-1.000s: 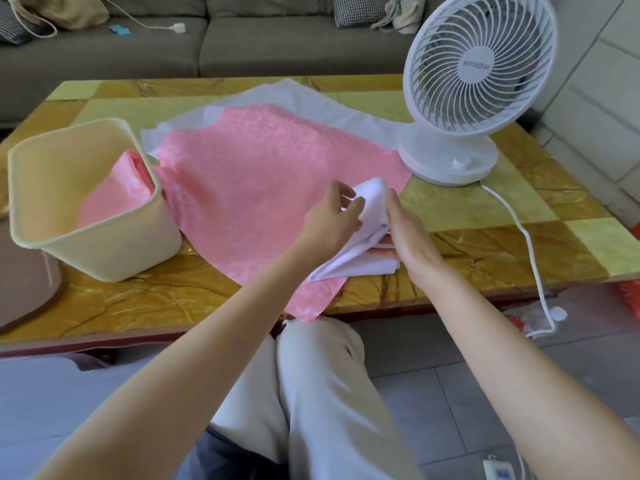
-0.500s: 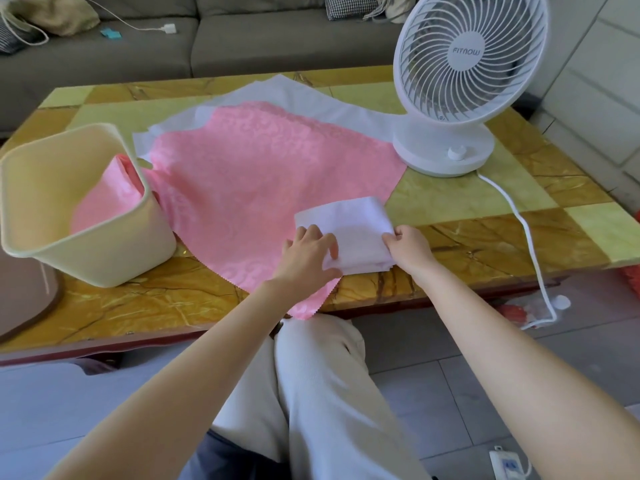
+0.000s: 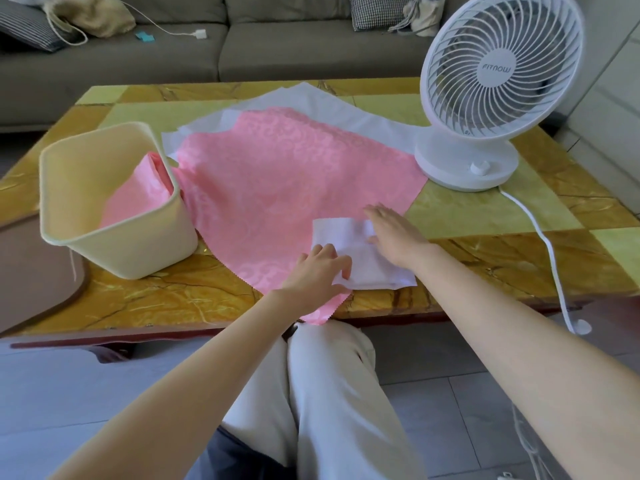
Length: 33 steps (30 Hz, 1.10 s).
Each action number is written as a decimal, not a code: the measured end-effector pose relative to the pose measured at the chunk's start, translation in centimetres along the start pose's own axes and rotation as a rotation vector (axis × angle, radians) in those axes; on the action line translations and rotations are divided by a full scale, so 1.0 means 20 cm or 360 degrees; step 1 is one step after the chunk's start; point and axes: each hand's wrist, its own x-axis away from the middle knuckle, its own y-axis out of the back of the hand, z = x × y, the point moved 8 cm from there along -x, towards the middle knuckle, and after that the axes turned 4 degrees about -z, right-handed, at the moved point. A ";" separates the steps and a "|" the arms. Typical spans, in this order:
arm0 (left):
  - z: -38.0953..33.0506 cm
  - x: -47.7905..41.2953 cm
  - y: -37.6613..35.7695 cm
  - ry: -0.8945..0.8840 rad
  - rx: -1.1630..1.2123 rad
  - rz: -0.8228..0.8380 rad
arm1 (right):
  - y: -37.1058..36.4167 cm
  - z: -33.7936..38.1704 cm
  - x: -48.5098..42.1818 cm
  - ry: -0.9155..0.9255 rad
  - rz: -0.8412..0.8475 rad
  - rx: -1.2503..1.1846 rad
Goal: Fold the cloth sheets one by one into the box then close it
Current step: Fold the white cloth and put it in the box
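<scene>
Lying under the left fingers, folded white cloth tops pink sheet.

The box stands left of the spread sheet, the fan right, the folded cloth upon it.
</scene>
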 end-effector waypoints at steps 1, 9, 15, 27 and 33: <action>0.02 0.01 0.00 0.0008 0.0037 0.0017 | -0.02 -0.01 -0.02 -0.0045 0.0091 -0.0011; 0.25 0.09 0.07 0.0203 0.0114 -0.0133 | -0.06 -0.04 -0.02 -0.0237 0.0247 0.0001; 0.27 0.13 0.07 0.0250 -0.0020 -0.0235 | -0.03 -0.02 0.06 -0.0266 0.0245 0.0007; 0.38 0.28 0.07 0.0439 -0.0113 -0.0161 | 0.33 0.35 0.19 -0.0070 0.0082 0.0249; 0.50 0.36 0.28 0.0545 -0.0023 -0.0253 | 0.64 0.69 0.17 0.0073 -0.0334 0.0230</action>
